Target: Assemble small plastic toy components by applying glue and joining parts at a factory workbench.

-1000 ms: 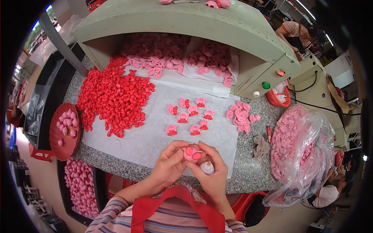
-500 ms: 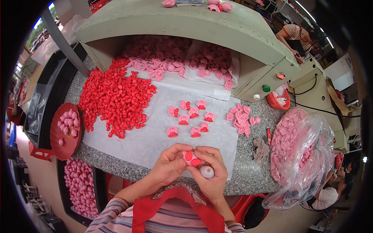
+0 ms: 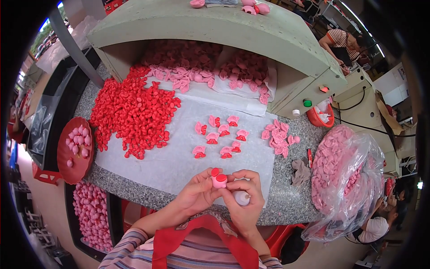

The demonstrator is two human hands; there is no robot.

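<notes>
A small pink figure with red feet [image 3: 218, 180] is pinched between the fingers of my left hand [image 3: 197, 190], near the front of the table. My right hand [image 3: 246, 201] is closed round a small whitish squeeze bottle [image 3: 242, 198]; its fingertips meet the figure's side. Beyond my hands, several pink-and-red pieces [image 3: 212, 138] lie in loose rows on a white sheet [image 3: 179, 168]. To their left spreads a large heap of red feet pieces [image 3: 132, 114]. A smaller pile of pink shell-like pieces [image 3: 278, 138] lies to their right.
A grey-green open-fronted housing [image 3: 206, 24] stands at the back, with pink pieces inside. On the left are a red dish [image 3: 62, 168] with pink balls and a black crate [image 3: 114, 219] of pink pieces. A plastic bag [image 3: 363, 179] of pink parts sits right, near a grey rag [image 3: 300, 172].
The figure has been turned between my fingers, so its red feet now point up and away. The bottle in my right hand has tilted and shifted slightly right.
</notes>
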